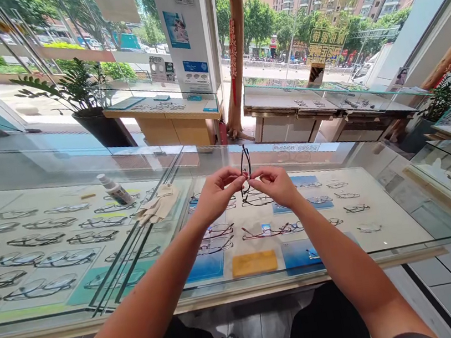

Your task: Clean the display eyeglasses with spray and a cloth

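A pair of dark-framed eyeglasses (245,158) is held up over the glass counter, turned edge-on to me. My left hand (219,192) pinches it from the left between thumb and fingers. From the other side my right hand (274,183) grips it, fingertips meeting those of the left near the middle of the frame. Parts of the glasses are hidden behind the fingers. On the counter top to the left lie a crumpled beige cloth (157,204) and a white spray bottle (113,189), which appears tilted.
The glass display counter (208,166) stretches across in front of me, with many eyeglasses (45,261) on shelves under its glass. An orange-yellow block (254,263) lies inside too. Beyond stand a potted plant (96,114), a wooden post (236,50) and low display cases (177,122) by the windows.
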Demonstrator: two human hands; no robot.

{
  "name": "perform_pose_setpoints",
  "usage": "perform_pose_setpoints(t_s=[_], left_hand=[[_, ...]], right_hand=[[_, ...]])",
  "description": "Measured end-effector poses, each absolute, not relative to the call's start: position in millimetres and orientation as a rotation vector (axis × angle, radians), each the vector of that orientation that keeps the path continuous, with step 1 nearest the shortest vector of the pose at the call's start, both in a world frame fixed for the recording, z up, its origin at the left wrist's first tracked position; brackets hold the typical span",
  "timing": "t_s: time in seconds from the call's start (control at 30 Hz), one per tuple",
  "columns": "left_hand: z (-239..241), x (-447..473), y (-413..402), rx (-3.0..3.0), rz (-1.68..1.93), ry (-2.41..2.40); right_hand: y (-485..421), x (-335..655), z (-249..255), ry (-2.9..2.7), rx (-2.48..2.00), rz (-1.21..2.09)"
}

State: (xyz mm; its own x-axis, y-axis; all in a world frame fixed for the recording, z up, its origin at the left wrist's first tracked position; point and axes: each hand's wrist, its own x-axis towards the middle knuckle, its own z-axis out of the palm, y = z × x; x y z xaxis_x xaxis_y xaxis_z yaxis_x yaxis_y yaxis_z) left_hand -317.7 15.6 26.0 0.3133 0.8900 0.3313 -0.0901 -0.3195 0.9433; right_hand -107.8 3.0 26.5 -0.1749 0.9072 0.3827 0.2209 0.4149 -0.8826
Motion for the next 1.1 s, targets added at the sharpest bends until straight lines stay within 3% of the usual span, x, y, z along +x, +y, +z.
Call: perform_pose_setpoints(t_s=[0.27,0.5,0.7,0.97,1.1], left_hand=[[21,-324,29,1.517,1.224,0.808],[19,-330,31,1.564,1.241,0.855],[25,-332,28,1.605,1.168,0.877],[23,-328,26,1.505,1.231,0.801],[26,-325,21,1.499,1.204,0.786]], right_hand=[[7,-100,24,-1.608,-1.025,0.699],[6,-93,25,-1.375,-1.111,0.185],[4,-89,26,-1.293,-1.172,-0.021],[-4,-101,24,-1.337,-1.107,-0.013],[-10,-114,21,-1.479,-1.066,0.227]])
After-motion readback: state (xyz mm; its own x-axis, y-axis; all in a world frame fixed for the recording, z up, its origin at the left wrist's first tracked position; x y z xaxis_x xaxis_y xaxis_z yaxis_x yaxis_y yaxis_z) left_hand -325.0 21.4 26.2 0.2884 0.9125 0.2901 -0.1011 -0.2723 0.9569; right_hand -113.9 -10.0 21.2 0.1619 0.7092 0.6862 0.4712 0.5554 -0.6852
